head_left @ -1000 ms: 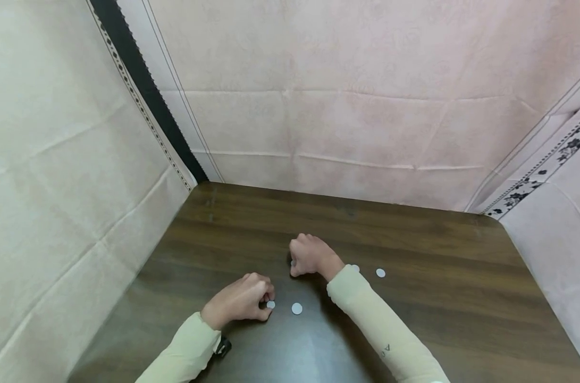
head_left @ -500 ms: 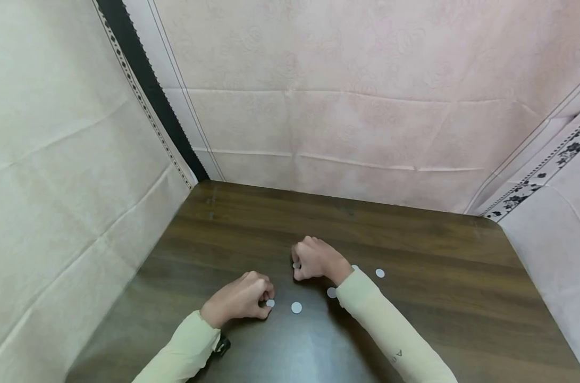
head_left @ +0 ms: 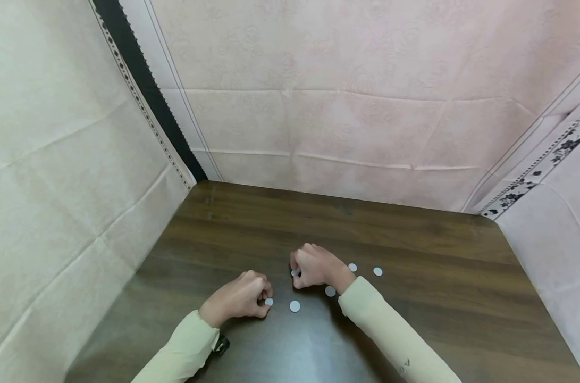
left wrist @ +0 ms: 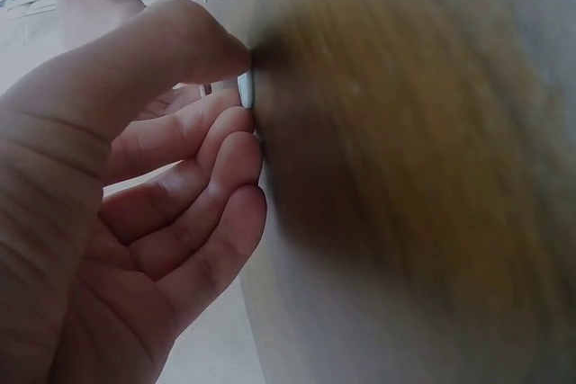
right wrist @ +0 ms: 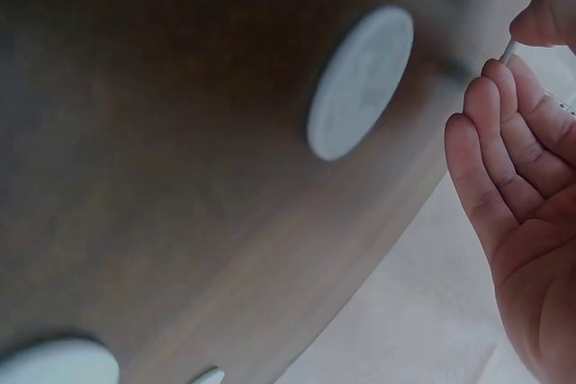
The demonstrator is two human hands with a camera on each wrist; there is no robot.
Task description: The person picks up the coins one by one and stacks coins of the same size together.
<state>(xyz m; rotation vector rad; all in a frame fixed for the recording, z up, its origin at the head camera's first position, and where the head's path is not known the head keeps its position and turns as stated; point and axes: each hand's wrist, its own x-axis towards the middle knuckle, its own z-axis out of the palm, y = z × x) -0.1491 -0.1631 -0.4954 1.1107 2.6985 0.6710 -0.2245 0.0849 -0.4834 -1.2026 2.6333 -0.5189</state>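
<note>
Near the table's middle, my left hand (head_left: 237, 299) pinches a small flat white disc (head_left: 269, 301) between thumb and forefinger. The left wrist view shows that disc (left wrist: 246, 90) nearly edge-on, right at the table surface. Farther back and to the right, my right hand (head_left: 316, 266) has its thumb and fingertips on another white disc (head_left: 294, 273). In the right wrist view only a thin edge of this disc (right wrist: 508, 50) shows between thumb and fingers. A loose white disc (head_left: 295, 306) lies flat just right of the left hand.
More white discs lie on the brown wooden table (head_left: 414, 324): one disc (head_left: 330, 291) beside the right wrist, another disc (head_left: 352, 267) behind it, and a third disc (head_left: 378, 271) farther right. Pale cloth (head_left: 337, 127) hangs along the back and both sides.
My right hand has moved a little nearer and to the right with its disc. A loose disc, earlier hidden by the right arm, now shows beside the wrist. The left hand has hardly moved.
</note>
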